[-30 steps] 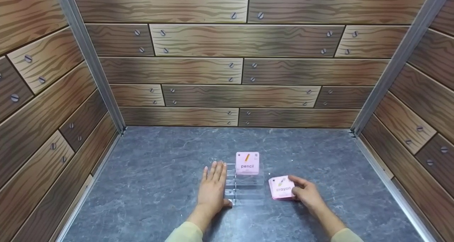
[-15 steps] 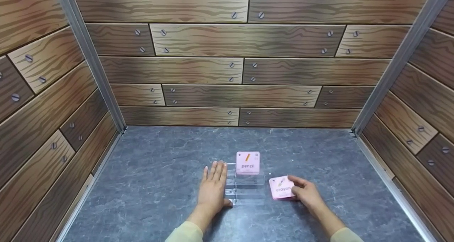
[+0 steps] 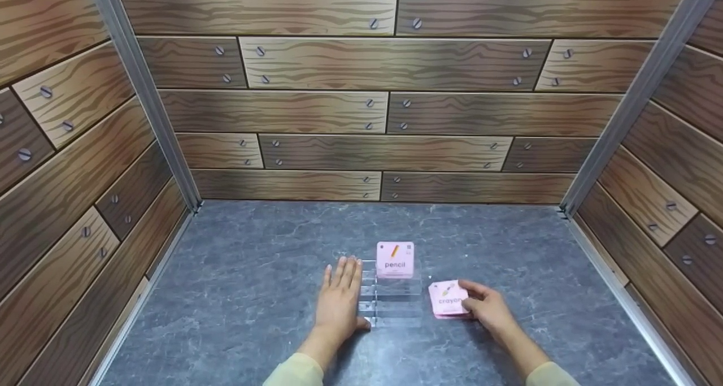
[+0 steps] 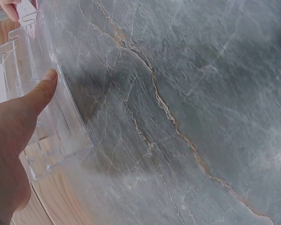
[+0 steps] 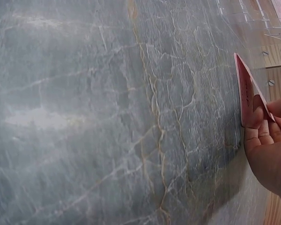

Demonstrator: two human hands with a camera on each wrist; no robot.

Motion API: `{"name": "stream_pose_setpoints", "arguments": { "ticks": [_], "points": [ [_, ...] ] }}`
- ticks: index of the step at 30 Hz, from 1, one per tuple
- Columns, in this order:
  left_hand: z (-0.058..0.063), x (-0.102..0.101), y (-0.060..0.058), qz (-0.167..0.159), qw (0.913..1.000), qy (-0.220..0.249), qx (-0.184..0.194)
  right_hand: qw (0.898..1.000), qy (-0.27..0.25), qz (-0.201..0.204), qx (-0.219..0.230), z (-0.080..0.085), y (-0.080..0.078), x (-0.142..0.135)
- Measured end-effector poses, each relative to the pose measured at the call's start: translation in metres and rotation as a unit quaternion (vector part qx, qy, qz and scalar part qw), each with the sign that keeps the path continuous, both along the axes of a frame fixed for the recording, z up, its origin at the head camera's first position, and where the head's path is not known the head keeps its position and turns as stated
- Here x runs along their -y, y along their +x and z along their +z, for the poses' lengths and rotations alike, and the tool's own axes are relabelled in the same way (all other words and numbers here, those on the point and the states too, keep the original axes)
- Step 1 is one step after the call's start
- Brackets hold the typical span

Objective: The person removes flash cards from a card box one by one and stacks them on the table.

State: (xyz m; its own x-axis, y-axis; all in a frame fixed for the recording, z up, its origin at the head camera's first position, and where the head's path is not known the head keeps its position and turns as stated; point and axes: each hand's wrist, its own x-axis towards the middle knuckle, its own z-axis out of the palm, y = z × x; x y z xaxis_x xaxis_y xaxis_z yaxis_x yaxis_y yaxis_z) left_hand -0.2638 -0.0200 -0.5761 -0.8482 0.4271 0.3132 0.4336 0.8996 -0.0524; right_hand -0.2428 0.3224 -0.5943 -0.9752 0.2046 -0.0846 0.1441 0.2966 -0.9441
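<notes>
A clear tiered plastic stand (image 3: 398,312) sits on the grey marbled table. One pink card (image 3: 395,260) reading "pencil" stands upright on its back tier. My left hand (image 3: 337,301) rests along the stand's left side with straight fingers, its thumb (image 4: 46,89) touching the front part. Right of the stand, my right hand (image 3: 490,309) pinches several pink cards by their right edge, the top one a "crayon" card (image 3: 447,298). In the right wrist view the front card is parted at an angle from a lower pink card (image 5: 246,96), with a fingertip between them.
Wood-patterned panels rise as a back wall (image 3: 384,112), a left wall (image 3: 62,148) and a right wall (image 3: 666,194) around the marbled table (image 3: 254,250). Grey metal posts stand at the back corners.
The crayon card has shifted slightly left and lifted apart from the card under it, in my right hand's fingers. My left hand and the stand have stayed in place.
</notes>
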Motion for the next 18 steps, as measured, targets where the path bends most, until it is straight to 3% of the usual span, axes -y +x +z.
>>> {"name": "stream_pose_setpoints", "arguments": {
  "ticks": [8,18],
  "points": [
    [0.0014,0.0002,0.0010,0.000,1.0000,0.006,0.002,1.000,0.007,0.004,-0.003,-0.0007,0.0002,-0.0015],
    [0.0013,0.0006,0.0006,-0.002,1.0000,0.002,-0.002,0.998,0.055,0.009,0.005,0.0006,0.0000,-0.0012]
  ]
}}
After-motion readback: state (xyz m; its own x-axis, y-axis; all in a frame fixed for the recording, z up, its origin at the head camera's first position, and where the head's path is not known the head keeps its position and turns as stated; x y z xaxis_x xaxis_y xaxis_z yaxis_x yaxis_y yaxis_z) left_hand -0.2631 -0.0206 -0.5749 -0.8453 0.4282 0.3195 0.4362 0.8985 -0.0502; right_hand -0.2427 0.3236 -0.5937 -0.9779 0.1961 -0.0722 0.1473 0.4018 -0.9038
